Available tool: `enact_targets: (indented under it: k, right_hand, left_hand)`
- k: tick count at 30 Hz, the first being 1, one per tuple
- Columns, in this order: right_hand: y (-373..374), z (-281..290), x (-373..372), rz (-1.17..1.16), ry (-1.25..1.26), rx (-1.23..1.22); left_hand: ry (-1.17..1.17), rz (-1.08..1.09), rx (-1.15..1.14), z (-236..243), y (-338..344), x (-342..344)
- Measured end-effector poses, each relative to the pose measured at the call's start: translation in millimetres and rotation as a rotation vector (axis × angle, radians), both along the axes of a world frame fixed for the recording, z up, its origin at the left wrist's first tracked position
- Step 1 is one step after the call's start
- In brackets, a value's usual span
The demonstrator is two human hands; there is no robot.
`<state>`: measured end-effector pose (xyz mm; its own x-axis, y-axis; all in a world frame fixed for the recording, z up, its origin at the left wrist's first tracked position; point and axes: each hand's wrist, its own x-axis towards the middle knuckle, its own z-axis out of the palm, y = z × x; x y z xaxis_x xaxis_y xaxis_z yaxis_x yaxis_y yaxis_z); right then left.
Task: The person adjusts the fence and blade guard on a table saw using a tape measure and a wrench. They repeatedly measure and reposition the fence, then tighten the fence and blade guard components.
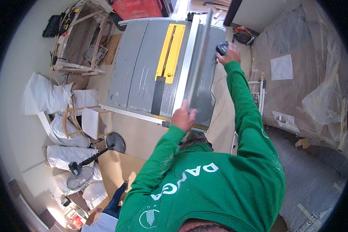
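Note:
A grey table saw point(143, 65) with a yellow insert point(170, 46) stands in front of me. A long grey panel point(201, 69) lies on edge along the saw's pale fence rail point(185, 62). My left hand point(183, 116) grips the panel's near end at the saw's front edge. My right hand point(229, 53) reaches out at the panel's right side, closed around a dark round knob-like thing point(221, 47); what that thing belongs to is unclear. Both arms wear green sleeves.
White sacks point(46, 94) and a wooden chair point(83, 121) lie left of the saw. A toppled black fan point(81, 174) is on the floor. A wooden frame point(81, 38) stands far left. Plastic-wrapped furniture point(297, 77) fills the right. Another person's blue-clad limb point(116, 201) shows at lower left.

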<state>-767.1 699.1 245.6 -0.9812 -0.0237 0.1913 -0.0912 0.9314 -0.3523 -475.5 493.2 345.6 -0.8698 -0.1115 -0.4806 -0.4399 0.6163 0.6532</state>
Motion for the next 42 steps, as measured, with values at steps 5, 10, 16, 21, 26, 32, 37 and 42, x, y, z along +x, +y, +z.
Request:
enact_targets:
  k: [5, 10, 16, 21, 26, 32, 37, 42]
  right_hand:
    - [70, -35, 112, -0.116, 0.087, -0.253]
    - [107, -86, 276, -0.31, -0.14, -0.232]
    - [86, -146, 487, -0.558, -0.577, -0.287]
    - [11, -146, 627, -0.753, -0.773, -0.128]
    - [-45, -190, 756, -0.849, -0.902, -0.199]
    - [-51, -236, 810, -0.824, -0.981, -0.306]
    - [-45, -215, 758, -0.843, -0.874, -0.369]
    - [-9, -170, 701, -0.947, -0.777, -0.393]
  left_hand:
    - [0.544, -0.066, -0.381, 23, -14, -3]
    - [0.511, -0.136, -0.256, 8, -13, -4]
    - [0.291, -0.225, 0.007, 3, -29, -14]
    - [0.247, -0.308, 0.008, 6, -30, -30]
    - [0.266, -0.312, 0.02, 0, -34, -28]
    - [0.316, -0.256, 0.162, -13, -35, -26]
    - [0.34, -0.209, 0.096, -20, -23, -29]
    - [0.277, -0.323, -0.07, -23, -2, -37]
